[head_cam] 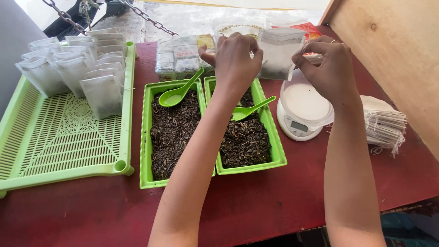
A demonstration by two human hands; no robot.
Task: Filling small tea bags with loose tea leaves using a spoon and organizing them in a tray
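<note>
Both hands hold one small white filter bag [278,52] above the table's far edge: the left hand [235,59] pinches its left side, the right hand [327,64] its right, over a green tray of dark tea leaves [247,137] beside a white scale [302,110]

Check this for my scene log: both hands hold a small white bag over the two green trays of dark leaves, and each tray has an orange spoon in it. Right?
Not quite. The head view shows the left hand and right hand holding the small white bag above the green trays, but the spoons are green, not orange.
</note>
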